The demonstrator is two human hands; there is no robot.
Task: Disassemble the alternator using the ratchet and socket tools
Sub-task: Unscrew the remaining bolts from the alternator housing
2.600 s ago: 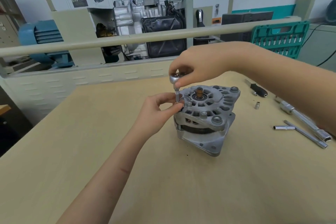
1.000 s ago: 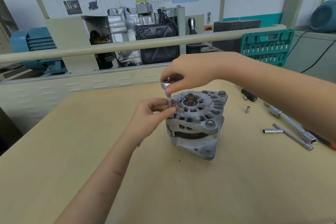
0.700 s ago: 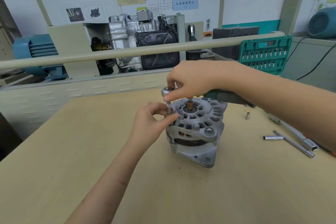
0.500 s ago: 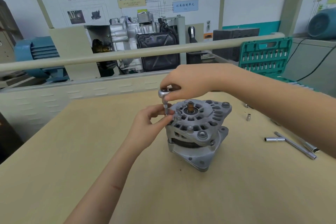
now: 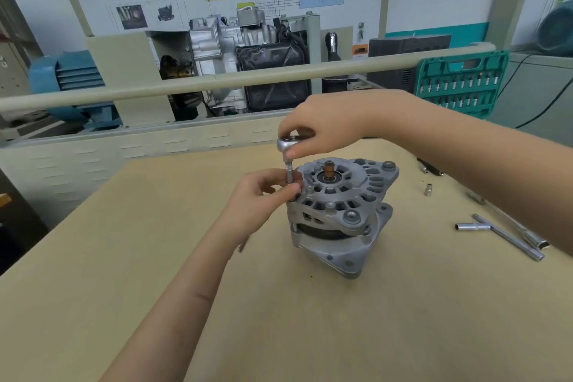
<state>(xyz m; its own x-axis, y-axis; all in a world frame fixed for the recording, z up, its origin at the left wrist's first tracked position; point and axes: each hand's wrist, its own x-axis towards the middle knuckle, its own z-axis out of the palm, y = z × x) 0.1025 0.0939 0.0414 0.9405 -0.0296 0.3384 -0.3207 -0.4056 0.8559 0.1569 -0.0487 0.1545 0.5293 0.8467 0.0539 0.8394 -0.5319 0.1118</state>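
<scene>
Behind our tan workbench [image 5: 124,304] a cutaway gearbox trainer [image 5: 248,49] stands at twelve o'clock, with a blue motor [image 5: 71,84] at ten and a green socket case [image 5: 462,84] at two

Since half a second ago the view has drifted while the alternator [image 5: 341,214] sits mid-bench much as before, upright on its mounting flange; our hands have not left the tool, so we judge the through-bolt at the housing's nine o'clock edge is being spun out and is not yet free

Our left hand [image 5: 263,198] reaches in from seven o'clock, forearm low over the bench, with thumb and forefinger pinching the socket extension [image 5: 289,172] just above the housing to steady it. Its upper end meets the ratchet [image 5: 286,144], whose head our right hand [image 5: 322,127] grips from above with curled fingers, thumb under the head, wrist arched, forearm coming in from three o'clock. The handle is hidden beneath the palm

At three o'clock lie a loose small socket [image 5: 428,189], a T-bar [image 5: 502,234] and further tools partly covered by our arm
</scene>
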